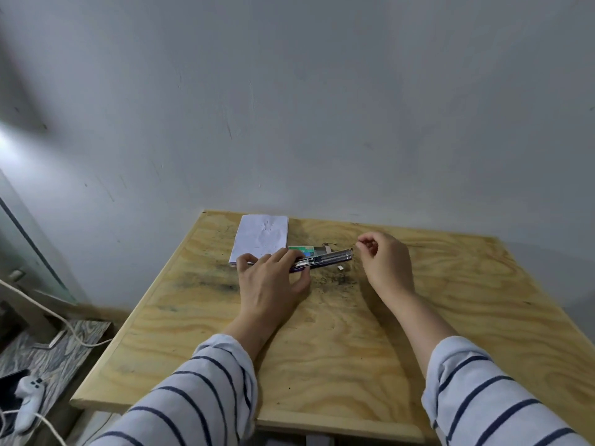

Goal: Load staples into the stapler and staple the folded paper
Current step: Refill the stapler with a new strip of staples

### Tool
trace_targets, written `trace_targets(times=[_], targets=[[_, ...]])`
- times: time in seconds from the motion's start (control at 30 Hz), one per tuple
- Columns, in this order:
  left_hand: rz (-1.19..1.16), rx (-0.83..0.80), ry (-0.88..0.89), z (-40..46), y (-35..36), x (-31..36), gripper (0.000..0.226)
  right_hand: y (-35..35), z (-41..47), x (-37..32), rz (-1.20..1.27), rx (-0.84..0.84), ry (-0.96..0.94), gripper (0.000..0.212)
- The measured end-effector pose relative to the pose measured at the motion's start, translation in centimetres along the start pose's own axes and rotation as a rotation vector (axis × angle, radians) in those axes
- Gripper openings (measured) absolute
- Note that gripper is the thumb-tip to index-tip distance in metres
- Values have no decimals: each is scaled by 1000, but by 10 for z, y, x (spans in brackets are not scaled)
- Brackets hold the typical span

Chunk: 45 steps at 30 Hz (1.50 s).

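A slim dark stapler [325, 261] lies flat on the wooden table [354, 333], its metal channel pointing right. My left hand [272, 278] presses on its left end, fingers spread over it. The folded white paper [262, 236] rests behind my left hand at the table's far edge. A small green staple box [302, 251] sits just behind the stapler. My right hand [388, 262] hovers off the stapler's right tip, thumb and forefinger pinched together; whether they hold staples I cannot tell. A tiny white bit [340, 268] lies by the stapler's tip.
A pale wall rises right behind the table. Dark smudges mark the wood around the stapler. On the floor at the left lie a white game controller [27, 400], white cables and a dark device.
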<state>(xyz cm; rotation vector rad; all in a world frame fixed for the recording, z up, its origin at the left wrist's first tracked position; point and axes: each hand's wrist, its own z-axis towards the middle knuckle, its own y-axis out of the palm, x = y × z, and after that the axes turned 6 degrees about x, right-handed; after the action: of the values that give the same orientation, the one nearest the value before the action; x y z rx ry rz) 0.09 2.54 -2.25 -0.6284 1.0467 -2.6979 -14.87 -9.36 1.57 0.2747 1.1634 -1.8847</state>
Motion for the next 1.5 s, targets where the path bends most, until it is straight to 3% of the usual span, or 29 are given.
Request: trace_targets(times=[0.17, 0.4, 0.67, 1.07, 1.5], targets=[[6, -67, 49, -3, -3, 0, 26, -3, -17, -12, 150, 26, -229, 18], [-2, -93, 76, -3, -4, -1, 31, 9, -38, -4, 13, -95, -364, 12], [-4, -126, 76, -2, 3, -6, 30, 11, -38, -6, -54, -122, -414, 12], [-31, -123, 65, -3, 4, -6, 29, 10, -36, -8, -69, -203, -341, 20], [-48, -135, 60, -3, 4, -6, 32, 10, -40, 1, -85, -153, -440, 18]])
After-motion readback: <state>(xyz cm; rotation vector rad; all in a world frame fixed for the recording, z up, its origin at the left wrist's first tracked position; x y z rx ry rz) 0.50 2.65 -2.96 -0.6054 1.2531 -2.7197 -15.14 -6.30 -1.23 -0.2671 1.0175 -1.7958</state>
